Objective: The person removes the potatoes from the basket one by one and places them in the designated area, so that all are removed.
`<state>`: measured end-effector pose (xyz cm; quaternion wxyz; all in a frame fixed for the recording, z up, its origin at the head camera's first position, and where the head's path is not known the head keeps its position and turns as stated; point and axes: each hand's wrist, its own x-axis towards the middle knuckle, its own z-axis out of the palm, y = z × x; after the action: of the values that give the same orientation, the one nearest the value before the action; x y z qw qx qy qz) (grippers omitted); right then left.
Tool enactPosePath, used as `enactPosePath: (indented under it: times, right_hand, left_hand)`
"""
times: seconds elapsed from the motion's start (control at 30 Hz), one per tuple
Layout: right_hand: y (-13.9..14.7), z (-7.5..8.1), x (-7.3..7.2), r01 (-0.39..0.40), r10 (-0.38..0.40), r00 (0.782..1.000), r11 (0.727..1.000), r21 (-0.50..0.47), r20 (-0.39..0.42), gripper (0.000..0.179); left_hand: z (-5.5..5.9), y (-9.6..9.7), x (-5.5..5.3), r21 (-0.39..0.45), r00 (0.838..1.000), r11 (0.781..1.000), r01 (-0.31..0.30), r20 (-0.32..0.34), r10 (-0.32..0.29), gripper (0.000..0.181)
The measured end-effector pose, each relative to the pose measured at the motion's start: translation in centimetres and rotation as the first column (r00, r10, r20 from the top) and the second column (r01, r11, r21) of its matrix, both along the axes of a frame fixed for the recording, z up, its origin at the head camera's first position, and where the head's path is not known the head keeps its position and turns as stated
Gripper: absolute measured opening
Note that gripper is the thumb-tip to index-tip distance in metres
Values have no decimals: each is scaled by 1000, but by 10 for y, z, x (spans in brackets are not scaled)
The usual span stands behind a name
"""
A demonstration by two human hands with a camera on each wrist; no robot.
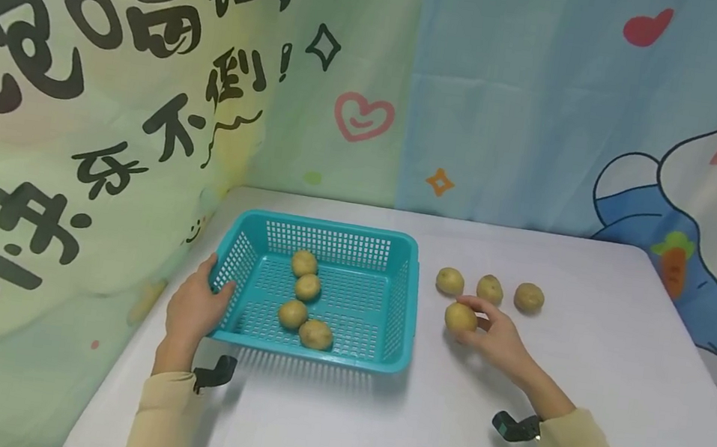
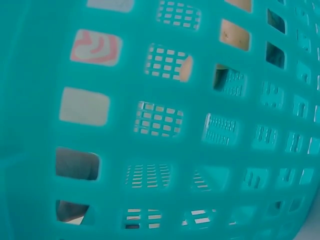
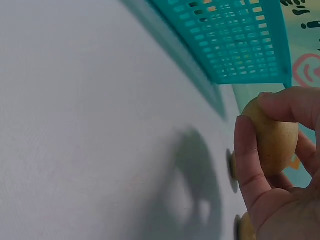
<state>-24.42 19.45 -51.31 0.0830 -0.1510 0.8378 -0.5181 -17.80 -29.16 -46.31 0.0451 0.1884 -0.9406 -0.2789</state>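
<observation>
A turquoise plastic basket [image 1: 347, 362] stands on the table, several potatoes lying on its mesh floor, among them a pair at the front [image 1: 316, 334]. My left hand [image 1: 194, 304] grips the basket's left rim, thumb inside and fingers along the outer wall. In the left wrist view the perforated basket wall [image 2: 115, 130] fills the picture. To the right of the basket, my right hand [image 1: 496, 338] holds a potato [image 1: 460, 318] between thumb and fingers, raised over the table. The right wrist view shows that potato [image 3: 275, 142] in the fingers, its shadow on the cloth.
Three more potatoes lie in a row behind the right hand: one on the left [image 1: 450, 281], one in the middle [image 1: 489, 289], one on the right [image 1: 528, 298]. A white cloth covers the table [image 1: 331, 431]. Printed curtains [image 1: 503, 107] hang behind and to the left.
</observation>
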Motion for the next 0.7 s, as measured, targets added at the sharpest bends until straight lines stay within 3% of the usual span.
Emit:
enactPosePath:
  times: [0.3,0.7]
  right_hand:
    - [1,-13,-4,43,-46,997,998,50,56,62]
    - [-17,-21,-11,47,-50,998,997,68,37,60]
  left_hand:
    - [-1,4,-4,4,1000,1000,12,-3,-12,68]
    - [-3,0,-2,-2,1000,1000,-12,-12,12,68]
